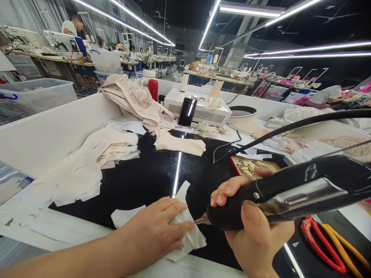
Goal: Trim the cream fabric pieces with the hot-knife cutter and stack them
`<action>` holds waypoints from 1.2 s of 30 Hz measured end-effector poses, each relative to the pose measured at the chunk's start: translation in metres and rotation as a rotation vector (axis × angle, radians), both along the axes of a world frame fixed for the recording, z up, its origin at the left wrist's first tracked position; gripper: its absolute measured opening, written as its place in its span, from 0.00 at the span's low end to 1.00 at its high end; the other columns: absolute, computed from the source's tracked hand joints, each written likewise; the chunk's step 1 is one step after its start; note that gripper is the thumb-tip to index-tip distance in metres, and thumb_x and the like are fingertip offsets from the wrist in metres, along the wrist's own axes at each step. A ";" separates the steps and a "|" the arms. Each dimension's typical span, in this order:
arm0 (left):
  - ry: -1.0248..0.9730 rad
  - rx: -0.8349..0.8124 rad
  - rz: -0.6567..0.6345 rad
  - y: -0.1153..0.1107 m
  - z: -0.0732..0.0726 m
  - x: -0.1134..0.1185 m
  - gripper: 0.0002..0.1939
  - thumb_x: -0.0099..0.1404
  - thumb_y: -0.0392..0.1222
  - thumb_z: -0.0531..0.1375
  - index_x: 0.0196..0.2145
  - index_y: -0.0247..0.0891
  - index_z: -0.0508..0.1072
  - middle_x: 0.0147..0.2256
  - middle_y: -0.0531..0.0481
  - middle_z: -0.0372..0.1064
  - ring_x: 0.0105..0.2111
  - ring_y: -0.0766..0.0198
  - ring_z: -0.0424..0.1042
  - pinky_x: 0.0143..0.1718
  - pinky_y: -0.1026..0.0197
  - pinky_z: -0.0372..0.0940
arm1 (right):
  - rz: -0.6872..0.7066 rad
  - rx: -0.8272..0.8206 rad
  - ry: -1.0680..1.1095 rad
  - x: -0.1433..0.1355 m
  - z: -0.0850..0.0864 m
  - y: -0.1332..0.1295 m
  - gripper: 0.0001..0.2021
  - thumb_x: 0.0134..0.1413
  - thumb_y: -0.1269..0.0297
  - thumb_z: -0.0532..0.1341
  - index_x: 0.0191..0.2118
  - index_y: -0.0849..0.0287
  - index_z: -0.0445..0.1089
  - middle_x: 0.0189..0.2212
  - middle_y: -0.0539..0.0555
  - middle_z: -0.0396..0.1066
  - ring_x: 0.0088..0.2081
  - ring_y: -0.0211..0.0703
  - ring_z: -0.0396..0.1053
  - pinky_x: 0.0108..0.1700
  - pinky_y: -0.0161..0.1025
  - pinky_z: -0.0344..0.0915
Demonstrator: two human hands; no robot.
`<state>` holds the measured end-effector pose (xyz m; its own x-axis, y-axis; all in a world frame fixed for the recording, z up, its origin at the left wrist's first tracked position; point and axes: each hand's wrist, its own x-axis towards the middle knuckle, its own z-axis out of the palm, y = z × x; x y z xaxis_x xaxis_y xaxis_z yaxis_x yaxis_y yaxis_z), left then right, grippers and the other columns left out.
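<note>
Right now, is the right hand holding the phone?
No, the right hand grips a black tool, and the phone stands by the white box.

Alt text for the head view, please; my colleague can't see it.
The left hand rests on pale fabric pieces over a black surface while the right hand grips a black handheld tool. Beyond lies more pale fabric.

Central passage: black surface (139, 185) between 1 pale fabric pile (81, 166), left, and 1 red-rimmed tray (236, 166), right. Obstacles: overhanging black cable (290, 120); beyond, white vented box (174, 101).
</note>
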<state>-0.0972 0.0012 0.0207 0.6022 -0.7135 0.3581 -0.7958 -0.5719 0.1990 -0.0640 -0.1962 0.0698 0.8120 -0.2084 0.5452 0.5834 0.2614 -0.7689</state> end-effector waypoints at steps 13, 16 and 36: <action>0.044 -0.016 -0.023 0.005 -0.002 0.006 0.17 0.76 0.44 0.66 0.60 0.44 0.74 0.59 0.39 0.69 0.56 0.48 0.74 0.61 0.43 0.72 | -0.020 0.059 -0.005 0.006 0.007 0.004 0.20 0.57 0.59 0.75 0.52 0.51 0.71 0.28 0.45 0.75 0.23 0.41 0.71 0.25 0.40 0.74; 0.049 -0.017 -0.027 0.004 -0.002 0.006 0.17 0.76 0.44 0.66 0.60 0.44 0.74 0.59 0.40 0.69 0.57 0.48 0.74 0.62 0.43 0.71 | -0.037 0.063 -0.008 0.008 0.008 0.007 0.21 0.57 0.59 0.75 0.52 0.51 0.70 0.28 0.45 0.75 0.23 0.41 0.71 0.25 0.40 0.73; 0.047 -0.017 -0.009 0.005 -0.006 0.007 0.17 0.76 0.47 0.66 0.60 0.47 0.75 0.61 0.38 0.67 0.60 0.46 0.71 0.66 0.40 0.66 | -0.043 0.038 0.002 0.019 0.002 0.016 0.20 0.58 0.61 0.73 0.53 0.52 0.68 0.30 0.45 0.75 0.25 0.40 0.72 0.27 0.41 0.74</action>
